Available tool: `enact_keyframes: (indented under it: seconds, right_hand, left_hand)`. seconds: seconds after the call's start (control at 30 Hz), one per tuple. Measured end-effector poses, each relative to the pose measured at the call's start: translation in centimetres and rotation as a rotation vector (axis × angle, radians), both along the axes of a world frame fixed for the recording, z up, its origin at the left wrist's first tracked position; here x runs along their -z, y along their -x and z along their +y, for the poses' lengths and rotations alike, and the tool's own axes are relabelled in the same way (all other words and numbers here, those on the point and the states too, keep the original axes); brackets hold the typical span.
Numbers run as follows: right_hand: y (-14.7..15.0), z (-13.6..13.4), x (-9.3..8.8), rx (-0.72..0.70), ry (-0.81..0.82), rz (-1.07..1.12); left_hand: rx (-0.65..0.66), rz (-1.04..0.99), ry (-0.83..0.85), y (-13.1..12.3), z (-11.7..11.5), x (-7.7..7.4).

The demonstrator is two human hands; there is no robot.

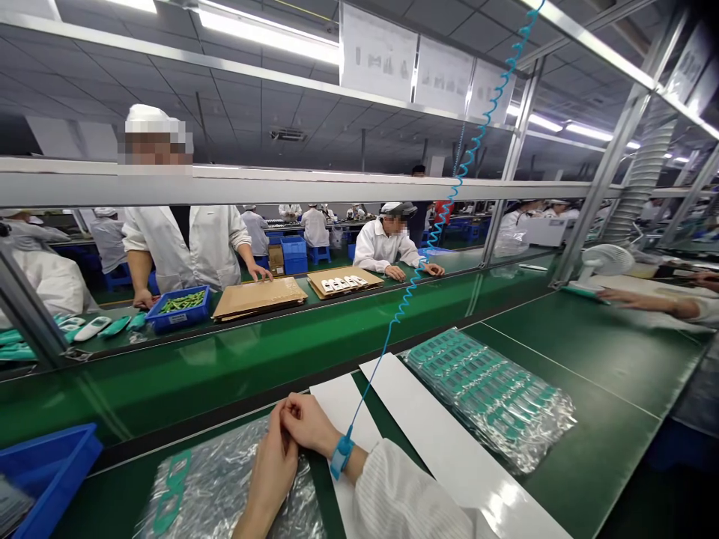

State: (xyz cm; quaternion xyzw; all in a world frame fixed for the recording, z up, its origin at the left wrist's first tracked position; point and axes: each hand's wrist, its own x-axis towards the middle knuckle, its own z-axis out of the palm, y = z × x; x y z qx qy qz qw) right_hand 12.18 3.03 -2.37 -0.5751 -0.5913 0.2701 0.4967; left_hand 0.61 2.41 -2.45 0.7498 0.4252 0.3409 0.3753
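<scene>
Worn on the head | aimed forward and a little down | placed close above the near green workbench (589,374)

Factory floor — green assembly conveyors (225,382)

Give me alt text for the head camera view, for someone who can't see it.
The person's left hand and right hand are clasped above a green workbench, a blue wrist strap on the right wrist, its coiled blue cord rising upward. Beside them lie white sheets and a stack of clear plastic packs of green parts.
</scene>
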Motion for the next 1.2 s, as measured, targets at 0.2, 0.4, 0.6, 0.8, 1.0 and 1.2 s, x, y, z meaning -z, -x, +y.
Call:
enact_keyframes:
  seconds: [0.2, 0.4, 0.6, 0.8, 1.0, 1.2]
  right_hand:
    - [-0.04, -0.04, 0.13, -0.019, -0.019, 0.016]
    - [-0.04, 0.03, 0.45, -0.047, -0.035, 0.051]
    - [-0.05, -0.08, 0.33, -0.065, -0.04, 0.07]
    - [-0.07, -0.01, 0.33, -0.058, -0.043, 0.082]
    - [-0.12, -0.15, 0.14, -0.07, -0.041, 0.085]
    - [-0.14, -0.12, 0.05, -0.073, -0.048, 0.084]
  left_hand:
    - [0.011, 0.012, 0.007, 0.04, -0.11, -0.33]
    - [0.006, 0.029, -0.004, 0.02, -0.43, -0.36]
    - [0.007, 0.029, -0.009, -0.06, -0.65, -0.54]
    - [0.012, 0.05, 0.005, -0.08, -0.66, -0.91]
    - [0.007, 0.054, 0.002, -0.06, -0.73, -0.9]
    - [-0.004, 0.055, -0.007, -0.01, -0.79, -0.97]
